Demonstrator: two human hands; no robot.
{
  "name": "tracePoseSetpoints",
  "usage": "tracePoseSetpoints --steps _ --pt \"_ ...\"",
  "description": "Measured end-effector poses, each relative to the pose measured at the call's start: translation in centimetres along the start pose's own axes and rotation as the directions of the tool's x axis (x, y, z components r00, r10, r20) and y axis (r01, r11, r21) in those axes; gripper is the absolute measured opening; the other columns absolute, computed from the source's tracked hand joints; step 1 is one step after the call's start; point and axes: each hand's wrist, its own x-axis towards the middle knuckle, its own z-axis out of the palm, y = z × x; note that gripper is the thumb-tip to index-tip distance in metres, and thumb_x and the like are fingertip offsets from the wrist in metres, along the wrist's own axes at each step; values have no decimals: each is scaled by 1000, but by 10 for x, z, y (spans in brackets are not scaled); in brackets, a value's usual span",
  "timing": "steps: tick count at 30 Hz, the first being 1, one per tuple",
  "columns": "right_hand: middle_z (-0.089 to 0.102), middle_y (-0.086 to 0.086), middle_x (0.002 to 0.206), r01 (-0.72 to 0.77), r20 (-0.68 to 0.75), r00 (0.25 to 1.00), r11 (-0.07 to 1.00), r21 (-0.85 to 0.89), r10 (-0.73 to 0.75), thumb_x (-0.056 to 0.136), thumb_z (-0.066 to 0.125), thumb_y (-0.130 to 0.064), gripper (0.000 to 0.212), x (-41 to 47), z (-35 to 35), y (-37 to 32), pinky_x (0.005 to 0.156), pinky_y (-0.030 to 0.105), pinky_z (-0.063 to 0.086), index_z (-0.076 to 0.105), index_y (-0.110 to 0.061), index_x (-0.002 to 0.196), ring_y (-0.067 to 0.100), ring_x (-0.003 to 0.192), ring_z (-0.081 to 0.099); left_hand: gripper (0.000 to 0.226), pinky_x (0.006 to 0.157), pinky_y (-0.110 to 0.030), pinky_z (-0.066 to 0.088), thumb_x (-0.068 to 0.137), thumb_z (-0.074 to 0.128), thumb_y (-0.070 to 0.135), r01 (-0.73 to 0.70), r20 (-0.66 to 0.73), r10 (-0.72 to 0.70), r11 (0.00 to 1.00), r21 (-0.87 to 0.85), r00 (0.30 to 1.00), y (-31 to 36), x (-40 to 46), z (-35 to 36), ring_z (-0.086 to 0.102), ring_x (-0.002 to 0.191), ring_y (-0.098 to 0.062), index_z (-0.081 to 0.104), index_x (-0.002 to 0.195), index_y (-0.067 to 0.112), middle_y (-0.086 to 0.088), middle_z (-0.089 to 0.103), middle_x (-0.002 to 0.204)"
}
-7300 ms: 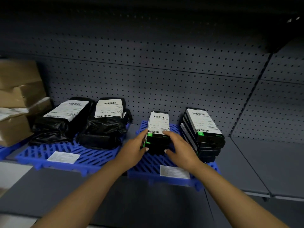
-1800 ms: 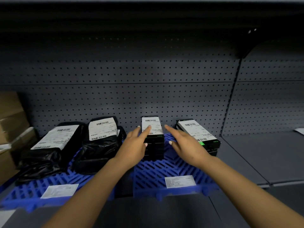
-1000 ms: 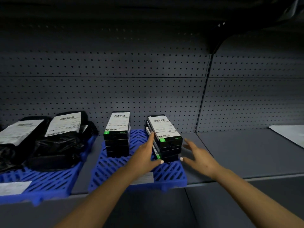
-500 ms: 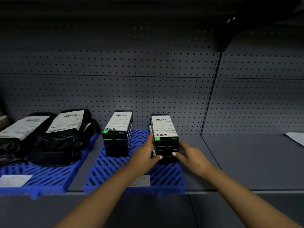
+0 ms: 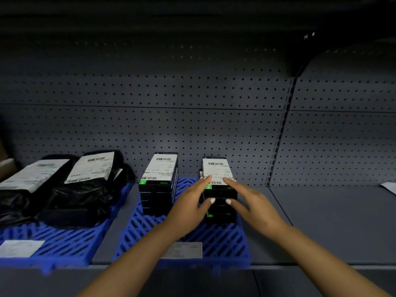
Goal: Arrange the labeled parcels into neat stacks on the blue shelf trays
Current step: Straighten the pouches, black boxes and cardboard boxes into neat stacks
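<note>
At nine o'clock in the head view, the left blue tray (image 5: 64,247) is carrying two black bagged parcels (image 5: 70,189) lying side by side, labels up; they are sagging rather than sitting square, though they are already resting on the tray. A loose paper slip (image 5: 20,248) is lying at that tray's front edge.

Moving toward six o'clock, the right blue tray (image 5: 145,228) is holding the left box stack (image 5: 158,185), which is standing straight with its edges lining up, so it is looking finished.

Just beside it, toward its three o'clock, the right box stack (image 5: 218,189) is getting the attention. The left hand (image 5: 188,207) is pressing its spread fingers (image 5: 211,200) against the stack's left face, and the right hand (image 5: 255,205) is reaching in from the other side, fingers splayed and slightly blurred; neither hand is clenching around anything. A lower box is peeking out at the stack's left edge, so squaring is apparently still under way.

At three o'clock the grey shelf (image 5: 332,221) is lying bare. Judging from this, the task is nearing its end.
</note>
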Motion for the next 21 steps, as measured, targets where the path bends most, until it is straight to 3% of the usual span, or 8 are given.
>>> tracePoseSetpoints --steps 6,12,16,21 --pt "38 -21 139 53 -38 998 998 29 -52 93 55 -35 58 16 -7 -30 100 14 36 27 -43 143 1 128 40 56 116 -26 19 95 54 32 -53 -114 54 999 12 992 4 -3 -32 17 141 -1 21 140 44 10 25 153" --pt "35 -15 148 116 -40 993 991 69 -113 94 54 -36 56 50 15 -78 111 25 31 31 -40 145 0 136 29 53 109 -17 19 94 54 35 -25 -226 61 987 159 972 -14 -22 -89 22 137 -2 32 143 37 15 34 146" --pt "33 -19 148 127 14 992 991 41 -128 95 52 -38 55 64 42 -99 111 25 29 27 -42 144 1 137 28 54 109 -18 22 94 55 36 25 -215 23 976 218 976 -37 -38 -112 25 135 -4 35 143 33 13 36 146" --pt "32 -13 150 128 77 989 992 7 -128 96 51 -36 56 63 67 -111 105 11 21 27 -36 147 2 137 28 54 110 -25 26 92 58 36 54 -162 -13 967 249 987 -60 -54 -122 30 135 -8 37 142 32 11 41 144"
